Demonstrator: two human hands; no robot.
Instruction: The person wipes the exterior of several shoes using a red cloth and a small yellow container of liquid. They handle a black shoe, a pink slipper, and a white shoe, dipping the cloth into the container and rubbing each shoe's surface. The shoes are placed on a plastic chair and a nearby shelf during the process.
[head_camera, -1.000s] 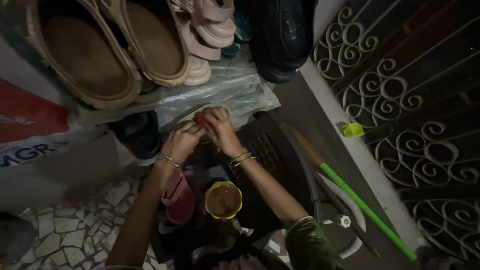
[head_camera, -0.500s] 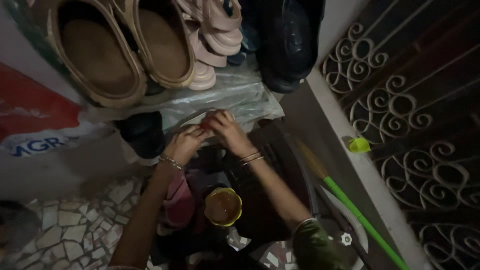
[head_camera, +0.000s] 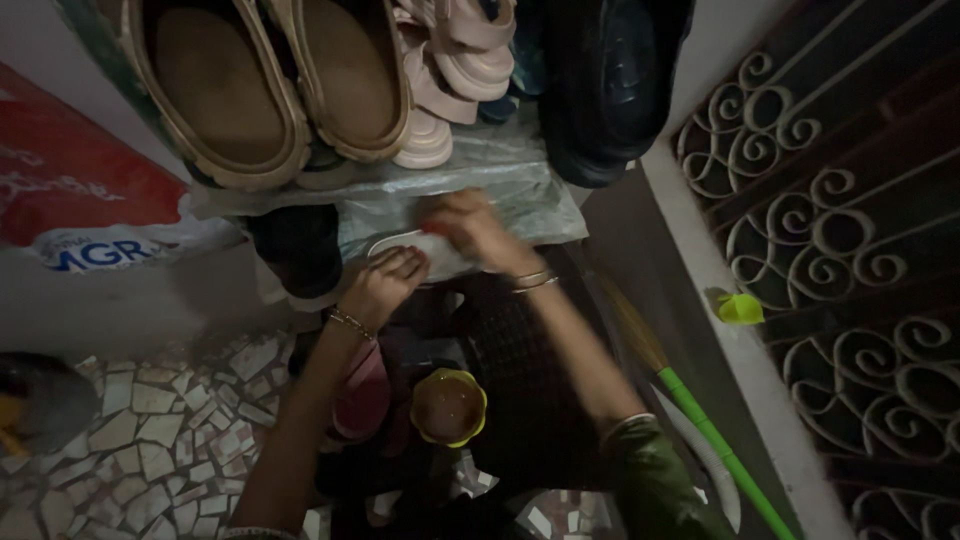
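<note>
My left hand (head_camera: 385, 283) rests its fingers on the near rim of a pale oval shoe sole (head_camera: 408, 243) that lies below a shelf. My right hand (head_camera: 472, 226), blurred, is over the far end of that sole and pinches a small red thing (head_camera: 432, 226), too blurred to identify. Both wrists carry thin bangles. Below my hands, a yellow-rimmed bowl (head_camera: 448, 408) of brownish liquid sits on a dark plastic stool (head_camera: 535, 370). A pink sandal (head_camera: 362, 392) lies left of the bowl.
Tan sandals (head_camera: 225, 95), pink sandals (head_camera: 450, 75) and a black shoe (head_camera: 605, 85) stand on a plastic-covered shelf (head_camera: 520, 180). A green-handled broom (head_camera: 700, 430) leans at right by a scrolled iron grille (head_camera: 840, 230), with a small yellow cap (head_camera: 740, 309) on the ledge. Mosaic floor (head_camera: 170, 440) lies at left.
My right hand has lifted away from the left hand, up and to the right, with the red thing. The left hand stays on the sole. The view has shifted downward.
</note>
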